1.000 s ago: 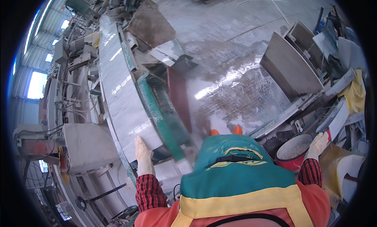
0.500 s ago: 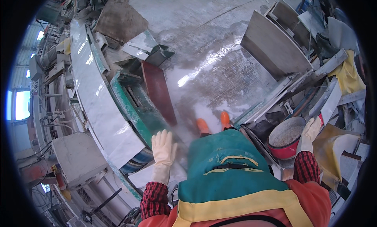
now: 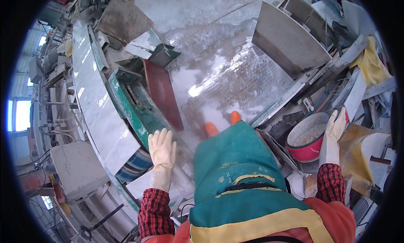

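My left hand (image 3: 162,151), in a cream rubber glove, is raised with its fingers stretched out and nothing in it. Close beside it runs a green metal trough (image 3: 123,93), with the end of a glossy white slab (image 3: 110,144) to its left. Whether the palm touches anything cannot be made out. On the right, my gloved right hand (image 3: 333,136) points away from me, fingers extended, holding nothing visible. It is next to a red bucket (image 3: 304,152) whose inside is crusted grey-white. A small red edge shows by its fingertips.
Blue-banded rollers (image 3: 139,161) sit under the slab's near end. A reddish-brown board (image 3: 163,93) leans beyond the trough. Large grey panels (image 3: 290,43) stand at far right, above wet concrete floor (image 3: 210,70). Yellow sheeting (image 3: 374,66) hangs near the right rim.
The view has shifted slightly, and the surroundings sit a little farther left. My left hand has moved up and left in the picture. The right hand has risen slightly beside the bucket.
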`<state>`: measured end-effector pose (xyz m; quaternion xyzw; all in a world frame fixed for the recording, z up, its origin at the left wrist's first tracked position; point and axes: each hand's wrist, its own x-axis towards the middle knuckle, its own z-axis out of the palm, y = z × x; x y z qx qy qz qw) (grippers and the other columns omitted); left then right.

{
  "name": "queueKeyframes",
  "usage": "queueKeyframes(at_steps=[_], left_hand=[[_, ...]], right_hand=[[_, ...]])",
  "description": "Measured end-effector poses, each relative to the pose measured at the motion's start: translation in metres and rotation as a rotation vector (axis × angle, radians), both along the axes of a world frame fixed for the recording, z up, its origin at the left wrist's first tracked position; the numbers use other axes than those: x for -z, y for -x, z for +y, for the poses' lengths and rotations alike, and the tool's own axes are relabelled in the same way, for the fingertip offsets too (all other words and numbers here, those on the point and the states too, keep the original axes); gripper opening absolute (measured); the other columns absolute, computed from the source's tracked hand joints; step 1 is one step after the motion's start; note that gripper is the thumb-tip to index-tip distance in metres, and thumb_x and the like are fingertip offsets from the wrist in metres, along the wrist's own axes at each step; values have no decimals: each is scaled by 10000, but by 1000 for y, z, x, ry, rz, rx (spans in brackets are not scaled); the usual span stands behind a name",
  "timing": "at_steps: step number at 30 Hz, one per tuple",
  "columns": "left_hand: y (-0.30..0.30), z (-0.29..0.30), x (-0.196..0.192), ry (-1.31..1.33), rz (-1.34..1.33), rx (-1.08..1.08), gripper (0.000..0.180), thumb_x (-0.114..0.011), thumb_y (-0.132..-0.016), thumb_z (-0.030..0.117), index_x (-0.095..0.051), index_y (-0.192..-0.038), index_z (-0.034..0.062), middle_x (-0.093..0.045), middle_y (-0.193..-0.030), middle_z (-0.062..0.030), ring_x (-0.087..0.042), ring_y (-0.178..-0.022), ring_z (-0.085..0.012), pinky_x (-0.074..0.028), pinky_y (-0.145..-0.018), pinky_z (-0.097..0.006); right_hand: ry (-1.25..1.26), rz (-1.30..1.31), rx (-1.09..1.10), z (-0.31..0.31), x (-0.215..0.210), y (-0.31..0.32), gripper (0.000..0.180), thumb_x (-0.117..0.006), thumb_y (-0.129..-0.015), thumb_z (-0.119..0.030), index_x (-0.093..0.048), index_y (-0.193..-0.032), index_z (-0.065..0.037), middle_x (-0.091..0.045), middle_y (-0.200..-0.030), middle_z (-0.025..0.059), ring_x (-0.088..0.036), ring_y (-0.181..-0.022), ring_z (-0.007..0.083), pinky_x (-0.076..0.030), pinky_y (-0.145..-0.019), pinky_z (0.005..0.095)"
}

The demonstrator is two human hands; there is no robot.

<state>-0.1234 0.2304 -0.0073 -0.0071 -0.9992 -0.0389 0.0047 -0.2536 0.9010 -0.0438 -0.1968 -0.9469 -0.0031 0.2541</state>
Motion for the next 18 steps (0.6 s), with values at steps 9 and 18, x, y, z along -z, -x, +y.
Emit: queueKeyframes(at_steps=[9, 18], left_hand=[[12, -3, 8, 19, 97, 144, 450, -698, -835, 210, -622, -1255, 65, -591, -1323, -156, -492, -1263, -391, -325, -1115, -548], [-8, -19, 37, 86, 68, 137, 433, -697, -815, 234, -647, -1204, 52, -604, -1281, -127, -465, -1280, -388, -257, -1149, -565]], right_hand=[[10, 100, 37, -44, -42, -19, 431, -564, -933, -323, -587, -1294, -90, -639, -1138, 190, -601, -996, 410, -476, -876, 504], [106, 171, 84, -61, -42, -21, 487, -582, -907, -372, -570, -1309, -98, -605, -1203, 144, -521, -1142, 391, -363, -1052, 513]])
